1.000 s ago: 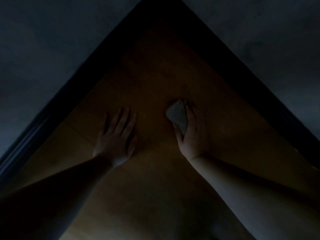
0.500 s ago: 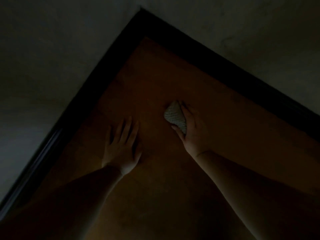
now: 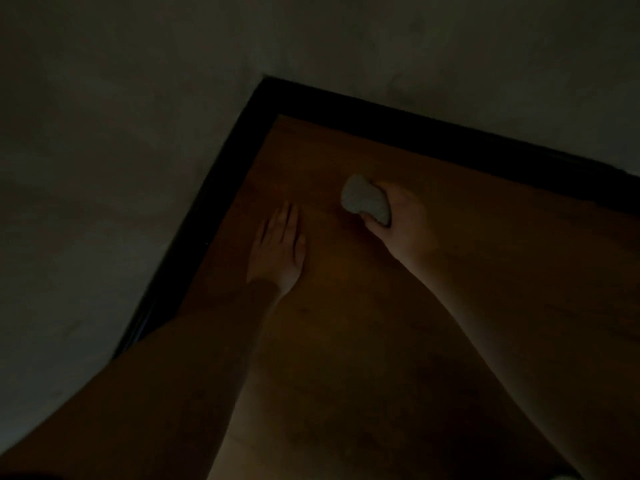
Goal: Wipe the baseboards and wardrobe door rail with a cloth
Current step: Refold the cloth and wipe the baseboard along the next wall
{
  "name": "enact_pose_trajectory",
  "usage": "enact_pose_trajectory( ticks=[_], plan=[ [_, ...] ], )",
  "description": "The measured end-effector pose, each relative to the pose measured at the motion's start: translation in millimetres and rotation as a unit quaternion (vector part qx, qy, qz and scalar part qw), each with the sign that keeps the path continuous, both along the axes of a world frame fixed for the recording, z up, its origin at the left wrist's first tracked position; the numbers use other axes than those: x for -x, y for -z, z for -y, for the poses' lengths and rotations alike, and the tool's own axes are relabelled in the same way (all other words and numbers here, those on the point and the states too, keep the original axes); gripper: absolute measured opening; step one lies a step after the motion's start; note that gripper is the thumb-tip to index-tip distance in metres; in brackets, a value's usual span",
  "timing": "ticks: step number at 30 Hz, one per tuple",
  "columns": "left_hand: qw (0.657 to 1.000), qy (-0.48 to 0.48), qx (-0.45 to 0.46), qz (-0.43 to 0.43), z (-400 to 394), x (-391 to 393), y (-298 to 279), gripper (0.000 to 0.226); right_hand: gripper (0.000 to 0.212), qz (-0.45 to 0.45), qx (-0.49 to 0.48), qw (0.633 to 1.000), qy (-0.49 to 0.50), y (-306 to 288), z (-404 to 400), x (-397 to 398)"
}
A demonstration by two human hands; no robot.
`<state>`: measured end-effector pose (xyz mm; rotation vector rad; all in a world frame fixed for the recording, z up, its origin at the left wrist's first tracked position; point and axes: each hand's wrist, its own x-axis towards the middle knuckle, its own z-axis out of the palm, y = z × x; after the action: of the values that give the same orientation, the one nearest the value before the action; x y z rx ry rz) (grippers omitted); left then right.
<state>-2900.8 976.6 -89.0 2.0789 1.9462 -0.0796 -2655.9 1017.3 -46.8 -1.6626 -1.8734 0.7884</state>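
Observation:
The scene is very dim. A dark baseboard (image 3: 450,140) runs along the foot of two walls and meets at a corner near the top middle. My right hand (image 3: 401,220) is closed around a bunched pale cloth (image 3: 363,199), held over the brown wooden floor (image 3: 485,271) a short way from the right baseboard, apart from it. My left hand (image 3: 277,251) lies flat on the floor with fingers extended, palm down, near the left baseboard (image 3: 194,244).
Two plain grey walls (image 3: 121,133) close off the corner on the left and at the back. The floor stretches toward me between my forearms and out to the right.
The view has swung, so the corner now sits higher and left of centre. My right hand with the cloth has shifted rightward and turned. My left hand has stayed flat on the floor.

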Motion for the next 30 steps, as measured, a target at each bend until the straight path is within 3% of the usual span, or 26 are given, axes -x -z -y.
enact_pose_trajectory(
  ticks=[7, 17, 30],
  plan=[
    [0.994, -0.104, -0.021, -0.006, -10, 4, 13, 0.072, 0.046, -0.060, 0.017, 0.998, 0.017, 0, -51, 55],
    [0.997, -0.061, 0.020, -0.046, -13, 6, 18, 0.079, 0.052, -0.110, 0.067, 0.990, 0.058, 5, -139, 155],
    [0.997, -0.058, 0.028, -0.041, -13, 7, 22, 0.078, 0.050, -0.110, 0.182, 0.956, 0.202, 23, -178, 168]
  ],
)
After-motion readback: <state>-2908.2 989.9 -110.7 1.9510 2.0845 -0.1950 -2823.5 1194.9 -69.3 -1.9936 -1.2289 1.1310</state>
